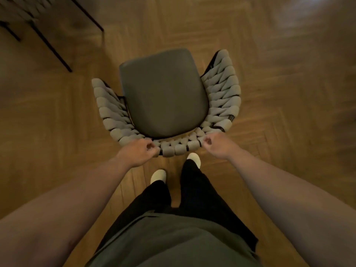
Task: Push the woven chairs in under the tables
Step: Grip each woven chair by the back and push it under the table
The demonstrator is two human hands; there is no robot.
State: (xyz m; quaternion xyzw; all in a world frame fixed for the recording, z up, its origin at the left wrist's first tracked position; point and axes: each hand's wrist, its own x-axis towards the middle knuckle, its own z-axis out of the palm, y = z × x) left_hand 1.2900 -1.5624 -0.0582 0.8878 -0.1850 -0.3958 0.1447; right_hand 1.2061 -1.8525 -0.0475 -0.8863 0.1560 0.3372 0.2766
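A woven chair [163, 93] with a dark grey seat cushion and a pale grey braided backrest stands on the wooden floor right in front of me, seen from above. My left hand [137, 151] grips the top rim of the backrest at its left rear. On the right rear of the same rim, my right hand [217, 144] holds on with curled fingers. A table [48, 22] with thin dark legs shows at the top left, apart from the chair.
Herringbone wooden floor [279, 83] spreads all around the chair. Another woven chair's edge [17, 8] shows blurred under the table at the top left. My feet in pale shoes [158, 175] stand just behind the backrest.
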